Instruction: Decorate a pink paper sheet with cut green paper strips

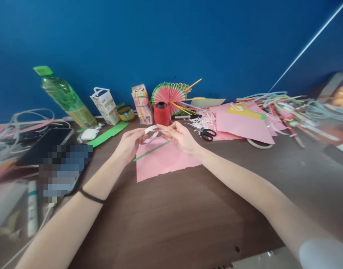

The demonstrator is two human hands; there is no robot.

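Both my hands meet above a pink paper sheet in the middle of the table. Pinched between the fingertips of my left hand is a white roll of tape with red print on its inner ring. My right hand is closed at the roll's right side, thumb and fingers together on its white edge. Below the hands a thin green paper strip lies across the pink sheet. Just behind them stands a red thread spool.
Black-handled scissors and white paper shreds lie to the right, near stacked pink paper. At the back are a watermelon-patterned paper fan, a drink carton and a green bottle. A phone lies at left.
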